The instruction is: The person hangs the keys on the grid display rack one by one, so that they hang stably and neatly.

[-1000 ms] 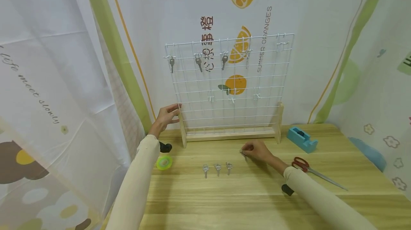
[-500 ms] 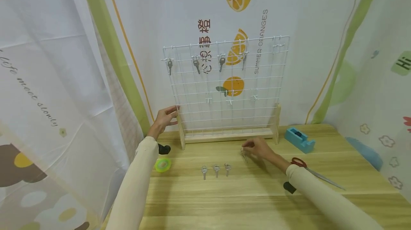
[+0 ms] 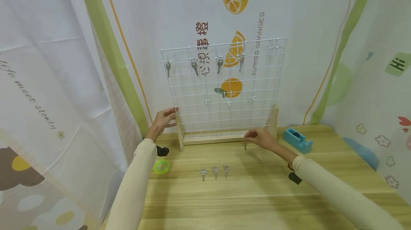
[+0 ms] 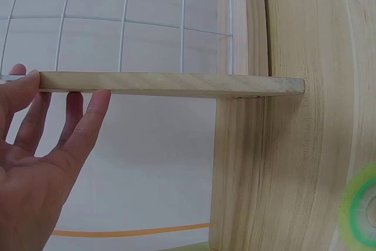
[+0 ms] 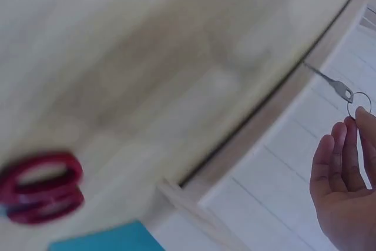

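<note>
My right hand (image 3: 261,138) pinches the ring (image 5: 359,104) of a key (image 5: 341,88) between thumb and fingertips. The key hangs above the table, before the rack's bottom bar. At the rack's left side, my left hand (image 4: 44,151) grips the wooden upright (image 4: 164,82), thumb on one side and fingers on the other. White wire mesh (image 3: 224,112) fills the rack. Along its upper part several keys hang from hooks, among them a left key (image 3: 168,68) and a right key (image 3: 242,64). Three more keys, one of them a left key (image 3: 203,174), lie in a row on the table.
A blue tape dispenser (image 3: 297,140) stands right of the rack. Red-handled scissors (image 5: 44,189) lie near the right forearm, mostly covered by it in the head view. A yellow-green tape roll (image 3: 161,167) lies by the left forearm. Lower hooks (image 3: 228,103) bear no keys.
My right hand has lifted the key off the table and carried it up toward the rack. The left hand stays at the upright. The head view has shifted slightly.
</note>
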{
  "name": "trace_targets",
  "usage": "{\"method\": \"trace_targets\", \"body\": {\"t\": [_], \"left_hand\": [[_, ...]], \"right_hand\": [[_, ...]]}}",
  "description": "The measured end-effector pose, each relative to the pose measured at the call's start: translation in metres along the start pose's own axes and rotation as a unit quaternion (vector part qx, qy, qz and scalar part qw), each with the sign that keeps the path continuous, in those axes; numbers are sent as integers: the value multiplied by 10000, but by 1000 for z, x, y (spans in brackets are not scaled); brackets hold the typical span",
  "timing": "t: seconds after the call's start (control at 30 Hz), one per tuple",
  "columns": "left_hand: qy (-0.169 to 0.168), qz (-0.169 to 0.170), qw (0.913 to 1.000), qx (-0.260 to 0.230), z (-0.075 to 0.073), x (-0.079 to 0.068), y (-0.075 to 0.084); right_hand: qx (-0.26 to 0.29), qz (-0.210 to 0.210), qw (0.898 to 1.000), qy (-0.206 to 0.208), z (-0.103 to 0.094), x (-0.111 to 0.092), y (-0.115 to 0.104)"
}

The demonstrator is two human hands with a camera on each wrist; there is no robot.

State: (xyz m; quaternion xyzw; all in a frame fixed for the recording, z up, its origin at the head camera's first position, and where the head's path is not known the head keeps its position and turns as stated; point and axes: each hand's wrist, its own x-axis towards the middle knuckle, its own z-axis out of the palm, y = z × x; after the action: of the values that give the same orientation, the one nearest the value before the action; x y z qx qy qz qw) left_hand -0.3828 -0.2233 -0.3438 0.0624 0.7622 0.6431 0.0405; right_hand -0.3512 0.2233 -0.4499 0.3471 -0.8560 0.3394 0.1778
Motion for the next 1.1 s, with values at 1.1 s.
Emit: {"method": "trace_targets", "body": {"t": [1.1], "left_hand": [[-39, 4, 10000, -78, 0, -4, 3]], "right_hand": [[-1286, 549, 9894, 392, -162, 56, -57]]}}
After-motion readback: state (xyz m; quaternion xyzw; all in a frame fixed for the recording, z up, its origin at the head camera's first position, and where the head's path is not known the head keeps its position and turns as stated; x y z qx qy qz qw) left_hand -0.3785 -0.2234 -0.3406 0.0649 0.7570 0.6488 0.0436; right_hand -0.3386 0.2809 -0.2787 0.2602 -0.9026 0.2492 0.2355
